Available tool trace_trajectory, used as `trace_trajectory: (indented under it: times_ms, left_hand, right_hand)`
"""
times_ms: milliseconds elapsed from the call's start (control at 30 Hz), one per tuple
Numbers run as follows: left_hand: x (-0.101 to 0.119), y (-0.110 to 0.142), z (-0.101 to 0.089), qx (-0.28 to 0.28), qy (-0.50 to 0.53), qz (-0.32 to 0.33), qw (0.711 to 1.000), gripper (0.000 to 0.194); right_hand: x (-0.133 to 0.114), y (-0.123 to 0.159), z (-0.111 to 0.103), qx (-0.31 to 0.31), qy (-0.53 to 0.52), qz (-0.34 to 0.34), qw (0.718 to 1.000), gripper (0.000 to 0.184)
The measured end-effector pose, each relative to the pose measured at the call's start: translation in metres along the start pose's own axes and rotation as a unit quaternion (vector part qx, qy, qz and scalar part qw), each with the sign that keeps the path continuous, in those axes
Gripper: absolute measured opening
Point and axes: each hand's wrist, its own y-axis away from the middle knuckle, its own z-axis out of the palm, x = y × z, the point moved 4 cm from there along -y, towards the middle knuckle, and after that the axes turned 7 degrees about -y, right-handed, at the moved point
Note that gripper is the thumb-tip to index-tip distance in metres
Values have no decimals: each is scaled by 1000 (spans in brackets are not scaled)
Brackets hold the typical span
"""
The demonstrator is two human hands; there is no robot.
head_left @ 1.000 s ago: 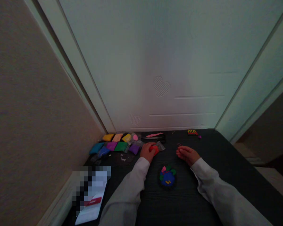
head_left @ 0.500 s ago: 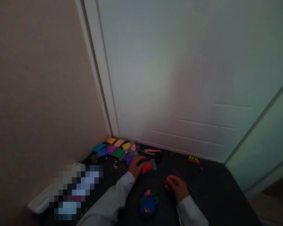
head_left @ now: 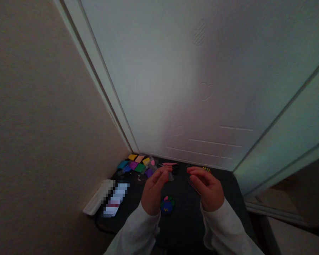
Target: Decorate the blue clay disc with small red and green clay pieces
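My left hand (head_left: 153, 189) is raised over the table with thumb and fingers pinched together. Whatever it may hold is too small and dark to make out. My right hand (head_left: 208, 187) is lifted opposite it, also pinched, its contents likewise unclear. A gap separates the two hands. Behind my left fingertips, a clear packet (head_left: 171, 176) with red in it is mostly hidden. Below and between the hands lies a round blue piece (head_left: 167, 207) with green, pink and yellow bits on it. Thin pink sticks (head_left: 193, 186) lie beside my right hand, partly covered by it.
Several coloured packets (head_left: 140, 167) lie at the back left, near dark scissors (head_left: 175, 169) and a pink strip (head_left: 170, 164). A yellow-dotted piece (head_left: 206, 169) stands behind my right hand. A blurred-out phone-like object (head_left: 117, 200) and a white bar (head_left: 98, 198) are at the left.
My left hand has come up off the table from beside the red packet. My right hand has risen too, and both are closer to the camera. The view has shifted and tilted.
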Motion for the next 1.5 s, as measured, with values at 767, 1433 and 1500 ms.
trace_trajectory:
  times_ms: [767,1433,1500]
  left_hand:
    - [152,54,-86,-44,152,31,987,11]
    - [106,30,-133,-154,377,-21,913,16]
    - [99,29,-136,-170,367,-12,914,18]
  right_hand:
    - [-143,48,72,-150,178,-277,932,21]
    - [-128,53,138,-130,234,-296,917,29]
    - [-125,54,141,-123,223,-294,921,28]
